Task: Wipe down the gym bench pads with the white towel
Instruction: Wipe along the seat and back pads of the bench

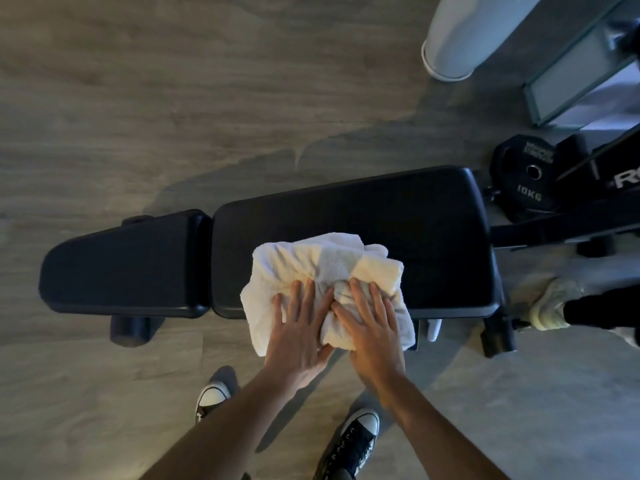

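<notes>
At the far left lies the short seat pad (pixel 124 265), bare, with nothing on it. Next to it, across a narrow gap, is the long back pad (pixel 381 216), and the white towel (pixel 311 265) sits bunched on its near edge, one corner drooping over the side toward the floor. The left hand (pixel 298 327) lies flat and spread on the towel, fingers extended, pressing rather than gripping. Just to its right the right hand (pixel 370 323) does the same, palm down and open, its fingers touching those of the left.

To wipe well here, I would keep both palms heavy on the cloth and sweep in long overlapping passes along the surface, tuck the hanging corner under so it does not drag, and carry on over the gap to the short pad, which looks untouched.

Farther right a black weight plate (pixel 526 174) reads "10KG"; smaller lettering above its hole is too blurred to read. Beyond it, white letters "RO" (pixel 627 178) run off the frame edge.
</notes>
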